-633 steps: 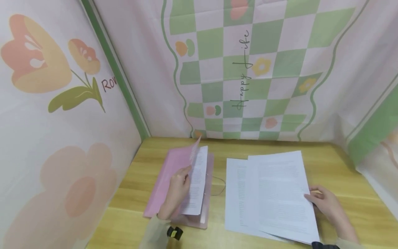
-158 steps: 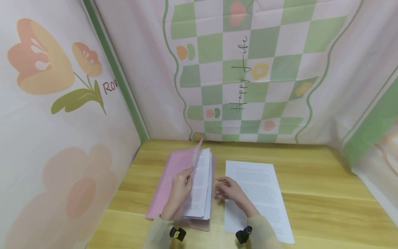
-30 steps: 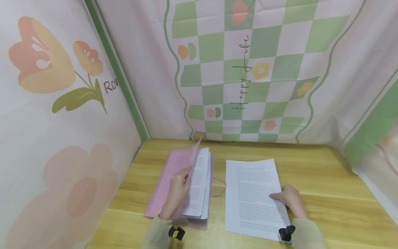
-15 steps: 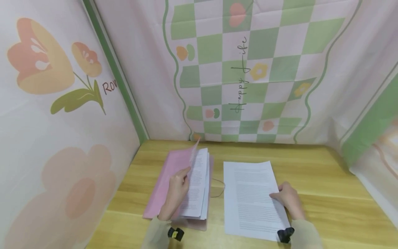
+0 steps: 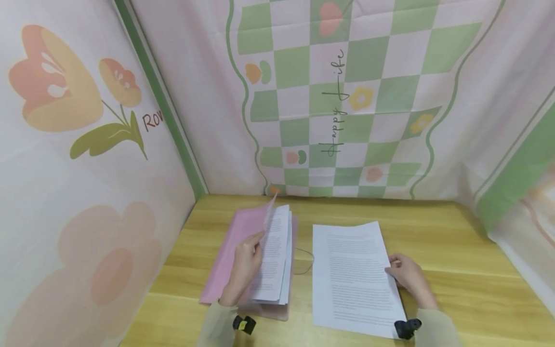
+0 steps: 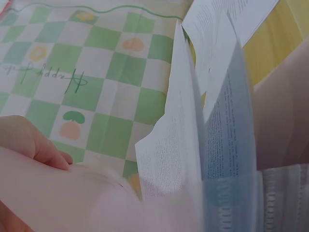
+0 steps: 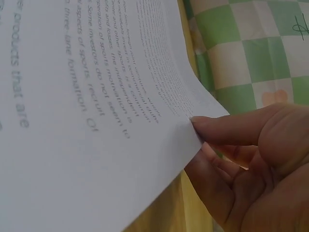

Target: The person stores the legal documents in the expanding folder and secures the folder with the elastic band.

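Note:
In the head view, a pink translucent folder lies partly open on the left of the table. My left hand pinches the edge of its raised cover; the left wrist view shows thumb and fingers on either side of that cover. Printed sheets stand tilted inside the folder. To the right lies a printed sheet of paper; whether others lie under it I cannot tell. My right hand pinches its right edge between thumb and fingers, and the right wrist view shows that edge lifted off the table.
A thin cord loop sticks out from the folder towards the paper. The wooden table meets a checkered curtain at the back and a flower-printed curtain on the left. Small black cameras sit on both wrists.
Since the oldest frame, the right-hand papers have dwindled and the folder holds more sheets. In the last second my right hand slid outward to the sheet's edge. My left hand stays on the cover.

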`<state>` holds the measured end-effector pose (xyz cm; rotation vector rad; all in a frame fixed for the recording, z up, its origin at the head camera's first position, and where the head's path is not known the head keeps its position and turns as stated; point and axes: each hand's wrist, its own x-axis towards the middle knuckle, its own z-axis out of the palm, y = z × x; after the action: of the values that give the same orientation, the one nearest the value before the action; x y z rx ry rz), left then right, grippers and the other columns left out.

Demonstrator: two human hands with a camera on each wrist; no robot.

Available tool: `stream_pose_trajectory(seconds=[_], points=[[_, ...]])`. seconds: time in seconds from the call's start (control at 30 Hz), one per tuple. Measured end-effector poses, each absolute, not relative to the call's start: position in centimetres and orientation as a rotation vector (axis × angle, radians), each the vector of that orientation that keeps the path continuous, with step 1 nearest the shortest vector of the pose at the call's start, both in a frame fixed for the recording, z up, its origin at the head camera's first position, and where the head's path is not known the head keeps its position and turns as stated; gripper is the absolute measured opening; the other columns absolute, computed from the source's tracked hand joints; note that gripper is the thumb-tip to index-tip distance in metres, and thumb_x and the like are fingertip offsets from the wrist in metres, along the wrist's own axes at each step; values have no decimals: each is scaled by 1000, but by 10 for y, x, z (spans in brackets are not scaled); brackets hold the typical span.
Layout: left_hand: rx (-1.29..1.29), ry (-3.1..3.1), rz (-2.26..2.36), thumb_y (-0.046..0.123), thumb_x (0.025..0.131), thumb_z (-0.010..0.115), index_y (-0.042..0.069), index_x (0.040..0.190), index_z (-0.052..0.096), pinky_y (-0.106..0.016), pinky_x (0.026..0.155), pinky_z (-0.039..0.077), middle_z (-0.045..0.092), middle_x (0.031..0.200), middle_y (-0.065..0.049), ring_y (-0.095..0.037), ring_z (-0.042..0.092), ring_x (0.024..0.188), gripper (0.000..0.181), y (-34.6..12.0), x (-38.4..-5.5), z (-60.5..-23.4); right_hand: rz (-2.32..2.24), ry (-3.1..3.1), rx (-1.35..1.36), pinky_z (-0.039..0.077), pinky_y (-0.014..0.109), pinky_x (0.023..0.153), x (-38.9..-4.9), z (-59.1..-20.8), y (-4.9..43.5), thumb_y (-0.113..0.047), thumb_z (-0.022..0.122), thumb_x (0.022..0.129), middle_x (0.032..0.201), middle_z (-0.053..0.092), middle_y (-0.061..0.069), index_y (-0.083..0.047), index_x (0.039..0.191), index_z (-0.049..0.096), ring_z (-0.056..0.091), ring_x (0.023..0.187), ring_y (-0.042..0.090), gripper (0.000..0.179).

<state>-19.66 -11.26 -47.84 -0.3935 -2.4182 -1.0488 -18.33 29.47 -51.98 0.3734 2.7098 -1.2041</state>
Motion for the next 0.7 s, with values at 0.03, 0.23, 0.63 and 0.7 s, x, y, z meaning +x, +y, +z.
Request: stream_pose_trajectory(seconds=[0.03,0.23,0.63,0.7], points=[[-395,-2417,-1052,-15,84,54,-8,117,67,-36,81,63,71,115,-26,-37,71,105,37,-113,-197,-478,-1221,2697,364,53,28,59,-183,-519,295,-3,59,88,97,62,29,13,118,48,62,76,20,36],[-391,-2427,-1058,-15,84,53,-8,119,67,-37,84,62,70,116,-26,-37,70,107,37,-114,-197,-478,-1284,2629,333,58,30,62,-182,-517,297,-2,54,93,109,64,35,10,123,45,67,77,17,34],[-399,-2413,-1043,-15,83,55,-8,118,67,-35,80,63,71,114,-26,-36,72,103,37,-113,-198,-480,-1468,2524,298,60,30,65,-176,-522,304,-6,48,100,111,68,31,9,139,36,70,81,16,44],[-401,-2410,-1041,-16,83,55,-8,118,67,-36,82,63,71,114,-26,-37,71,104,37,-113,-199,-480,-1473,2528,264,61,29,68,-174,-522,306,-9,47,101,118,65,34,8,144,33,72,85,18,48]])
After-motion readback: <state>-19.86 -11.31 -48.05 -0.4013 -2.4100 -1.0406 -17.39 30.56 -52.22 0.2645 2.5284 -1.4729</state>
